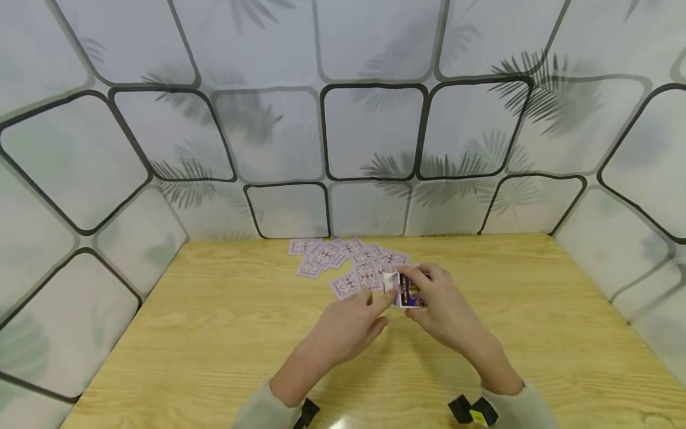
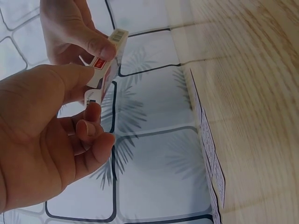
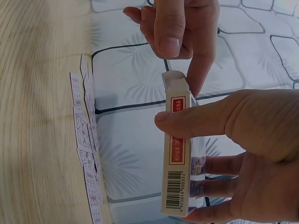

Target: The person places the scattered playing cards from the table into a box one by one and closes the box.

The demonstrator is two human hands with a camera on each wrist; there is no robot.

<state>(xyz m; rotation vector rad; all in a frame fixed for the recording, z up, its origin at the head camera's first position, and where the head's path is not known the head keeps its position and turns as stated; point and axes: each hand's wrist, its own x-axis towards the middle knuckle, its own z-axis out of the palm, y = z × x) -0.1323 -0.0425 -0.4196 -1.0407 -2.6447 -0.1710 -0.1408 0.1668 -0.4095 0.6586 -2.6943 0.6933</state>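
Observation:
My right hand (image 1: 442, 304) grips a playing-card box (image 3: 177, 154) by its narrow sides, thumb on one side and fingers on the other. The box has a white side with a red label and barcode, and a dark purple face shows in the head view. At its end facing my left hand (image 1: 348, 325), a white flap (image 3: 174, 78) stands out. The left index finger reaches straight to this flap, while the left thumb is apart from it in the right wrist view. The other left fingers are bent and hold nothing. The inside of the box is hidden.
Several playing cards (image 1: 326, 255) lie spread and overlapping, patterned backs up, on the wooden table (image 1: 225, 333) beyond the hands. A pale patterned cloth wall (image 1: 370, 208) rises at the table's back edge and on both sides.

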